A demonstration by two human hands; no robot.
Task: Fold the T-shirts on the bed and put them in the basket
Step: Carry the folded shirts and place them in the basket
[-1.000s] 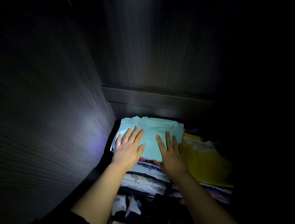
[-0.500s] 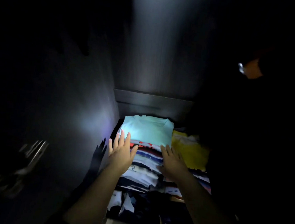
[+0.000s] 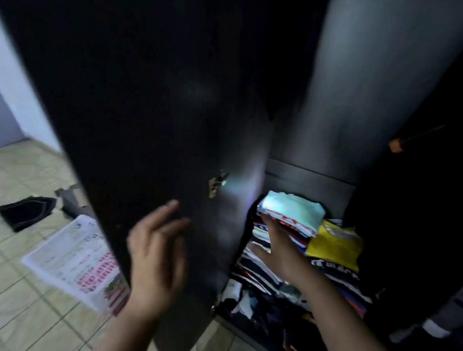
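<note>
Two hands are working here, and both are coming away from the folded pale blue T-shirt (image 3: 294,211). A second ago my palms were pressing flat on it; now it is lying alone on top of the stack of folded clothes (image 3: 279,251) inside the wardrobe, just beyond my right fingertips. My right hand (image 3: 277,245) is open, the fingers straight, resting against the front edge of the stack below the shirt and holding nothing. My left hand (image 3: 157,255) is now outside, open with loose fingers, hovering in front of the dark wardrobe door (image 3: 158,100), which is standing between it and the shirt. I am judging that this shirt is placed and I am turning away for the next one; no basket is showing.

The shirt is looking like soft cotton, a neat rectangle with a slightly wavy edge. Right of my right hand a yellow garment (image 3: 335,247) is lying more loosely. The door is smooth and dark, with a small brass lock plate (image 3: 216,183). Left of my left hand a printed newspaper (image 3: 79,260) is lying flat on the pale tiled floor (image 3: 7,296).
</note>
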